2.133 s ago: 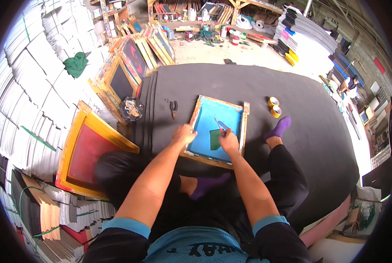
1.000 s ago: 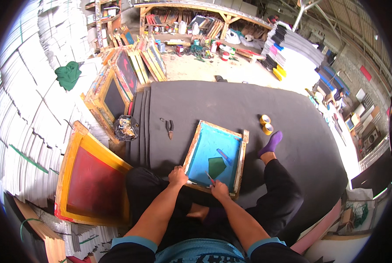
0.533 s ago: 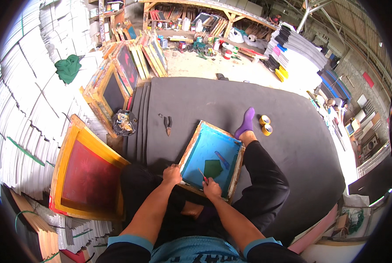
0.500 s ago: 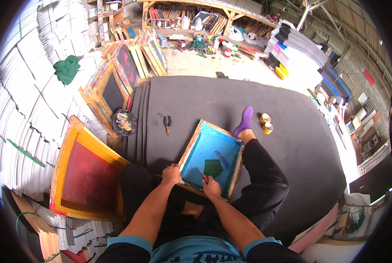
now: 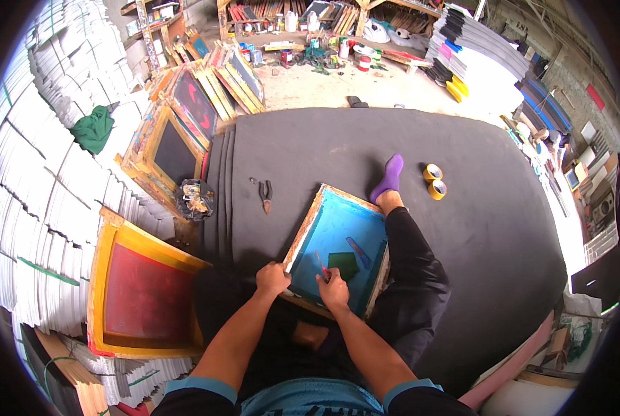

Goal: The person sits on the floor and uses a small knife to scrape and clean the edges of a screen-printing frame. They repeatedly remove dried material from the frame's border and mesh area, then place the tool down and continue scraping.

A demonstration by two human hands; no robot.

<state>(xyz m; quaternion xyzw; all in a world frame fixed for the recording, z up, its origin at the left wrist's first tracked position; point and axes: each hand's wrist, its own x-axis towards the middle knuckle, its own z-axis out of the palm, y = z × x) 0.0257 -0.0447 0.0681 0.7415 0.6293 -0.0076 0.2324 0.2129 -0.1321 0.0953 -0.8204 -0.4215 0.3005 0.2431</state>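
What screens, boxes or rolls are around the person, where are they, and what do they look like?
Blue printing screen: wooden frame resting on the person's lap, left hand gripping its corner, right hand on the mesh.
Red screen: yellow frame, leaning at the person's left.
Dark screens: wooden frames, stacked by the mat's far left.
Tape rolls: two yellow rings on the black mat.

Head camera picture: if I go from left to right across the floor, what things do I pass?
Green cloth → yellow frame with red screen → pliers → blue screen frame → purple sock → tape rolls.
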